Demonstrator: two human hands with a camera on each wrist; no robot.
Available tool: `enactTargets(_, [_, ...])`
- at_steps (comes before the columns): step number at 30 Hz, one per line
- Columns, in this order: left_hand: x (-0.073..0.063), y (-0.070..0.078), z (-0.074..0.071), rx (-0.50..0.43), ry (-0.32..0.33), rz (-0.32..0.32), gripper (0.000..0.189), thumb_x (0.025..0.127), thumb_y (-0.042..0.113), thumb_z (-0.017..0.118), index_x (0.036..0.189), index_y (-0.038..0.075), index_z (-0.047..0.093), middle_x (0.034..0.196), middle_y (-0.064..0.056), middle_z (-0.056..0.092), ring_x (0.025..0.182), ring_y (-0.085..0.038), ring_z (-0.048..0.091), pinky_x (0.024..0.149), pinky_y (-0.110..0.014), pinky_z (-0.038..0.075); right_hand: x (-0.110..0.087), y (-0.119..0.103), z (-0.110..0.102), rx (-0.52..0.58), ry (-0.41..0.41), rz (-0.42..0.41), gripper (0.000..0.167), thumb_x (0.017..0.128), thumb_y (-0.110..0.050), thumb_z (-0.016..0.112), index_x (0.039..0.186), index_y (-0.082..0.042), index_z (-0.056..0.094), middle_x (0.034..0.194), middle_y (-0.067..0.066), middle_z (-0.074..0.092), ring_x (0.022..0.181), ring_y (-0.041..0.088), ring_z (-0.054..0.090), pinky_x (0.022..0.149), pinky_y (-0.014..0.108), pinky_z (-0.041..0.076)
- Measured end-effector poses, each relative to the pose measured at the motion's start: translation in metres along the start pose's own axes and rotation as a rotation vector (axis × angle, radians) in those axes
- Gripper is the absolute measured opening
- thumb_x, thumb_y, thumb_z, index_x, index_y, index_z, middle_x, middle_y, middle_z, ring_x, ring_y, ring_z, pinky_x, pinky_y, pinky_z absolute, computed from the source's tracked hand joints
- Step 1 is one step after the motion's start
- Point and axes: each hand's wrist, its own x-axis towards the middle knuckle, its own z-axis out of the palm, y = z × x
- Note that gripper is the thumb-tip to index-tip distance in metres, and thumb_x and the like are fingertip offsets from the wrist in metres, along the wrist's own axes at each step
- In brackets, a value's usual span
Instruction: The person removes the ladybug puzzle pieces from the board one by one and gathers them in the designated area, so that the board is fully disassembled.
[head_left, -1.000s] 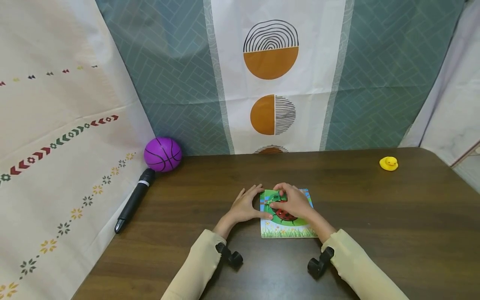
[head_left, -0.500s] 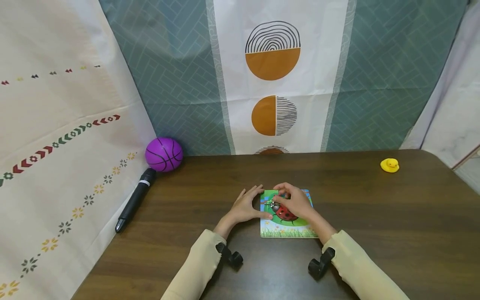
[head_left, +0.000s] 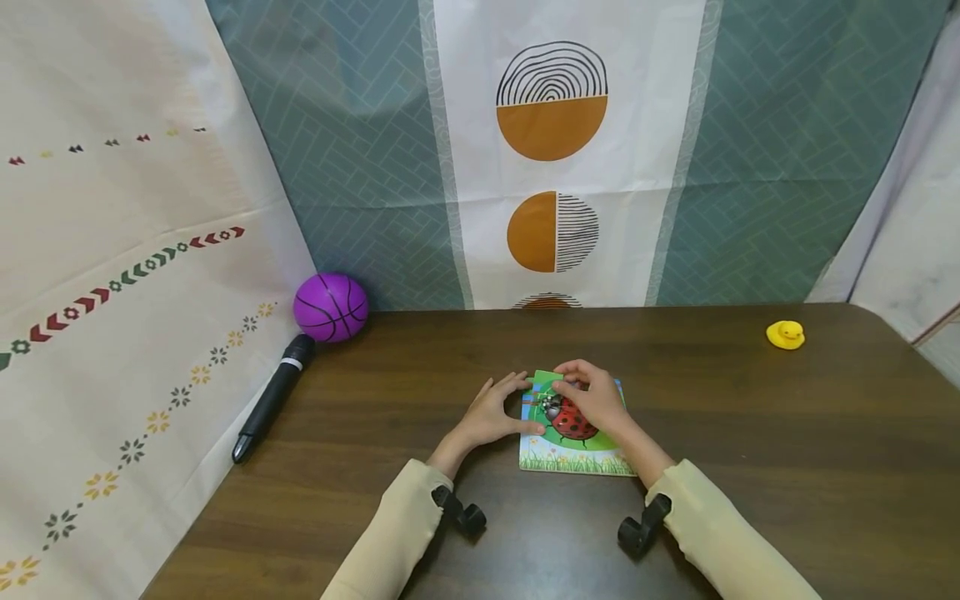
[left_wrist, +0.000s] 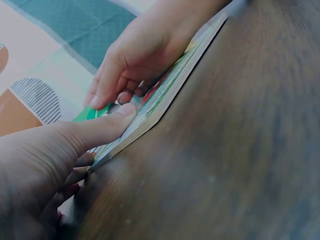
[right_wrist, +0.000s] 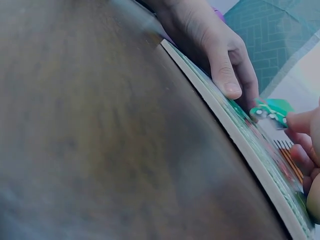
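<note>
A ladybug jigsaw puzzle board (head_left: 577, 461) lies flat on the brown table, with grass along its near edge. Between thumb and fingertips, my right hand (head_left: 596, 403) pinches a green puzzle piece (right_wrist: 274, 111) at the board's far left part. The piece carries part of the ladybug's head and is raised and tilted off the board in the right wrist view. My left hand (head_left: 491, 414) rests at the board's left side. Its thumb lies on the top face, and its fingers stretch along the edge to the far left corner. The right fingers partly cover the board's far side.
At the back left, a purple ball (head_left: 331, 307) touches the wall cloth, and a black microphone (head_left: 273, 400) lies along the table's left edge. A yellow rubber duck (head_left: 785, 335) sits at the back right. Patterned cloth (head_left: 375, 167) hangs behind the table (head_left: 720, 433).
My right hand has shifted slightly away from me, and the green piece in its fingers has come up and tilted. More of the ladybug shows. My left hand has stayed in place.
</note>
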Motion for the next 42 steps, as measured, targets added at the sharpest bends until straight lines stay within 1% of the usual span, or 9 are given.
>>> enactTargets(3, [0.000, -0.001, 0.000, -0.004, -0.001, -0.001, 0.072, 0.077, 0.032, 0.083, 0.138, 0.007, 0.054, 0.156, -0.012, 0.039, 0.150, -0.029, 0.026, 0.123, -0.056, 0.009, 0.001, -0.002, -0.003, 0.036, 0.013, 0.057, 0.025, 0.094, -0.022, 0.066, 0.115, -0.009, 0.066, 0.106, 0.013, 0.072, 0.096, 0.022, 0.060, 0.082, 0.030, 0.049])
enactTargets(8, [0.000, -0.002, 0.001, -0.021, 0.003, 0.012, 0.074, 0.078, 0.032, 0.082, 0.140, 0.006, 0.052, 0.156, -0.013, 0.038, 0.150, -0.030, 0.025, 0.123, -0.057, 0.008, 0.005, -0.001, -0.020, 0.119, 0.044, 0.103, 0.030, 0.095, -0.024, 0.065, 0.119, -0.006, 0.064, 0.109, 0.017, 0.069, 0.095, 0.018, 0.058, 0.082, 0.028, 0.047])
enactTargets(17, [-0.002, -0.004, 0.003, -0.032, 0.012, 0.027, 0.074, 0.079, 0.030, 0.082, 0.141, 0.005, 0.051, 0.157, -0.012, 0.037, 0.150, -0.031, 0.026, 0.123, -0.057, 0.008, 0.006, 0.026, -0.091, 0.032, 0.057, 0.156, 0.044, 0.098, -0.033, 0.058, 0.129, -0.002, 0.056, 0.124, 0.023, 0.061, 0.112, 0.024, 0.055, 0.091, 0.035, 0.045])
enactTargets(20, [-0.003, -0.004, 0.004, -0.037, 0.016, 0.032, 0.074, 0.078, 0.029, 0.082, 0.141, 0.004, 0.052, 0.156, -0.012, 0.038, 0.150, -0.031, 0.026, 0.123, -0.057, 0.008, 0.001, 0.037, -0.114, 0.003, 0.040, 0.178, 0.049, 0.098, -0.037, 0.057, 0.131, -0.001, 0.053, 0.115, 0.011, 0.064, 0.104, 0.013, 0.054, 0.088, 0.034, 0.044])
enactTargets(23, [-0.003, -0.004, 0.003, -0.037, 0.021, 0.046, 0.074, 0.078, 0.029, 0.082, 0.141, 0.004, 0.052, 0.155, -0.013, 0.039, 0.149, -0.032, 0.027, 0.122, -0.059, 0.009, -0.004, 0.047, -0.133, -0.014, 0.023, 0.204, 0.051, 0.098, -0.039, 0.057, 0.131, -0.001, 0.050, 0.099, -0.014, 0.062, 0.093, 0.003, 0.051, 0.081, 0.028, 0.045])
enactTargets(26, [-0.003, -0.002, 0.003, -0.033, 0.025, 0.052, 0.074, 0.078, 0.029, 0.082, 0.141, 0.003, 0.052, 0.155, -0.013, 0.040, 0.149, -0.032, 0.028, 0.122, -0.059, 0.009, -0.006, 0.054, -0.147, -0.013, 0.012, 0.219, 0.051, 0.098, -0.039, 0.057, 0.129, 0.000, 0.048, 0.087, -0.028, 0.056, 0.088, 0.002, 0.051, 0.075, 0.022, 0.046])
enactTargets(28, [-0.004, -0.002, 0.002, -0.032, 0.029, 0.054, 0.074, 0.078, 0.028, 0.082, 0.141, 0.003, 0.052, 0.154, -0.014, 0.041, 0.149, -0.032, 0.028, 0.122, -0.059, 0.010, -0.005, 0.058, -0.152, -0.014, 0.007, 0.220, 0.050, 0.098, -0.037, 0.058, 0.128, 0.001, 0.048, 0.084, -0.030, 0.055, 0.086, 0.003, 0.051, 0.073, 0.019, 0.047])
enactTargets(36, [-0.004, -0.001, 0.002, -0.036, 0.032, 0.050, 0.075, 0.078, 0.029, 0.083, 0.141, 0.002, 0.052, 0.154, -0.014, 0.042, 0.149, -0.032, 0.029, 0.122, -0.059, 0.010, -0.001, 0.074, -0.155, -0.104, 0.022, 0.170, 0.047, 0.098, -0.034, 0.059, 0.126, 0.004, 0.055, 0.093, -0.017, 0.062, 0.079, -0.011, 0.050, 0.071, 0.013, 0.047])
enactTargets(42, [-0.004, -0.001, 0.003, -0.027, 0.019, 0.029, 0.076, 0.079, 0.029, 0.082, 0.143, 0.004, 0.050, 0.155, -0.011, 0.040, 0.150, -0.030, 0.027, 0.123, -0.057, 0.009, 0.000, 0.079, -0.152, -0.195, 0.040, 0.155, 0.046, 0.098, -0.034, 0.058, 0.124, 0.003, 0.059, 0.111, 0.016, 0.065, 0.088, 0.008, 0.053, 0.071, 0.017, 0.045])
